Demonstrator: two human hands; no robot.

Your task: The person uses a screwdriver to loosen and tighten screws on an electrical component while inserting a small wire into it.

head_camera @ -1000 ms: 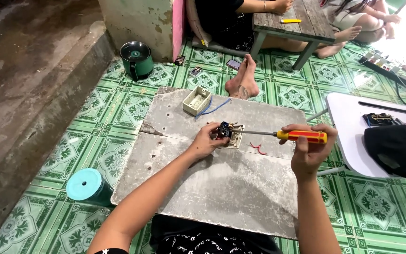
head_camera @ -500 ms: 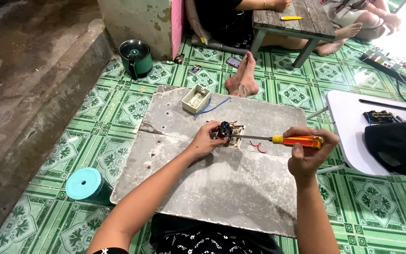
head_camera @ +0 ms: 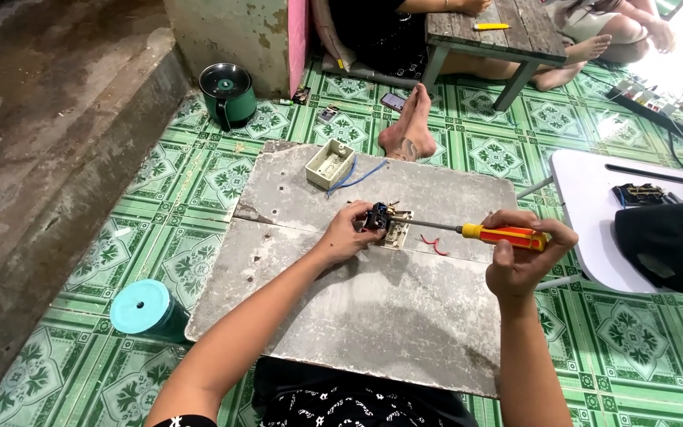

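My left hand (head_camera: 347, 233) grips a small dark electrical part (head_camera: 379, 217) that rests on a cream switch plate (head_camera: 397, 229) in the middle of a grey board (head_camera: 357, 308). In my right hand (head_camera: 525, 255) is a screwdriver with an orange and yellow handle (head_camera: 503, 235). Its metal shaft runs left and its tip meets the dark part. A short red wire (head_camera: 434, 243) lies on the board just below the shaft.
A cream wall box (head_camera: 330, 164) with a blue wire sits at the board's far edge. A teal lid (head_camera: 141, 307) lies at left, a green pot (head_camera: 228, 94) beyond. Another person's bare feet (head_camera: 410, 126) rest ahead by a low wooden table (head_camera: 490, 32). A white table (head_camera: 594, 213) with a black cap (head_camera: 669, 245) stands at right.
My right hand and the screwdriver have dipped slightly lower. My left hand stays on the dark part.
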